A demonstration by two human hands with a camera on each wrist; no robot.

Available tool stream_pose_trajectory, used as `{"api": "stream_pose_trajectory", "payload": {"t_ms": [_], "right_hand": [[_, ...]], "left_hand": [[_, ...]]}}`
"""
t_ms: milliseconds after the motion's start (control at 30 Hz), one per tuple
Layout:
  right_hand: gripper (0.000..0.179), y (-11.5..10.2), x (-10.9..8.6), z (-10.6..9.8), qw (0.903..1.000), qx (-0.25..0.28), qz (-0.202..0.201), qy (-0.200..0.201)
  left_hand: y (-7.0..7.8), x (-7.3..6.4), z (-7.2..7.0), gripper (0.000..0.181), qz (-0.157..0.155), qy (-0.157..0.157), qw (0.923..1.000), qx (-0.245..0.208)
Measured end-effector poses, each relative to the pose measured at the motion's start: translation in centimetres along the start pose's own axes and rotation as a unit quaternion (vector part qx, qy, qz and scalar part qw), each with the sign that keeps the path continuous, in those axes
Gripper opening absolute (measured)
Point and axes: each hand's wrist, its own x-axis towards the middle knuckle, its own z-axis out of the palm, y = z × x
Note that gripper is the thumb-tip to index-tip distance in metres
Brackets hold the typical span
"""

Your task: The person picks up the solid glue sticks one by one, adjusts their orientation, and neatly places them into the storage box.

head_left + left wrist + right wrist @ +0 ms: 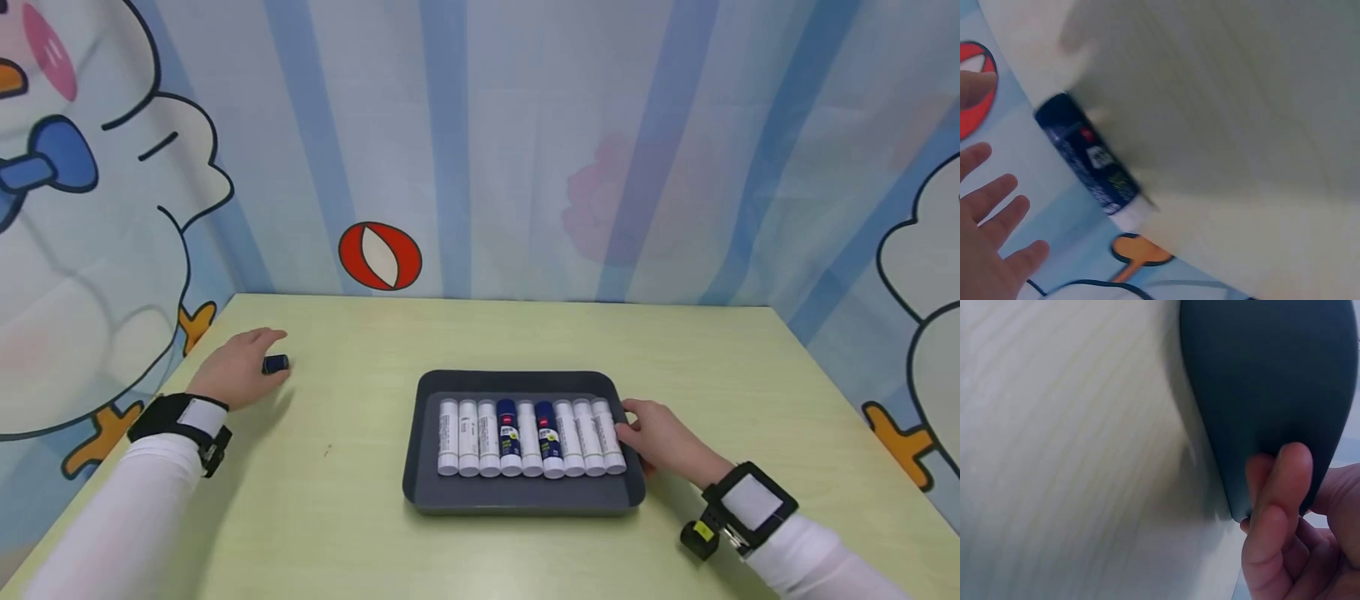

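A dark blue glue stick with a white end lies on the table near its edge in the left wrist view. My left hand is beside it with fingers spread; a gap separates the fingers from the stick in the left wrist view. In the head view the hand covers most of the stick, leaving one dark end visible. My right hand grips the right rim of a dark grey tray, fingers curled against its outer wall. Inside, white glue sticks and two navy ones lie in a row.
The pale wooden table carries the tray near its middle. A printed curtain with stripes and cartoon figures rises behind the table and along both sides. Each wrist wears a strapped camera band.
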Motion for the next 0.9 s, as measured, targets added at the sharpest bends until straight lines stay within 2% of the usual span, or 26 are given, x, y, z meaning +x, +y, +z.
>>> {"api": "stream_pose_trajectory", "payload": {"t_ms": [133,233,367,600,900], "right_hand": [[0.045,0.1,0.1,0.0,1.0,0.002,0.005,0.001],[0.046,0.1,0.2,0.1,1.0,0.001,0.006,0.002],[0.045,0.2,0.2,0.2,1.0,0.002,0.007,0.004],[0.044,0.1,0.0,0.1,1.0,0.004,0.003,0.006],[0.045,0.3,0.3,0.1,0.9999,-0.004,0.001,0.01]], "left_hand": [[-1.2,-0.1,0.6,0.069,-0.052,-0.025,0.9983,-0.001],[-1.8,-0.2,1.2,0.072,-0.07,-0.037,0.9968,0.007],[-2.2,-0.5,1.6,0.073,-0.083,-0.049,0.9952,0.016],[-2.5,-0.5,1.6,0.074,-0.088,-0.079,0.9927,0.02],[-1.6,0.0,1.7,0.067,-0.1,-0.087,0.9906,0.033]]}}
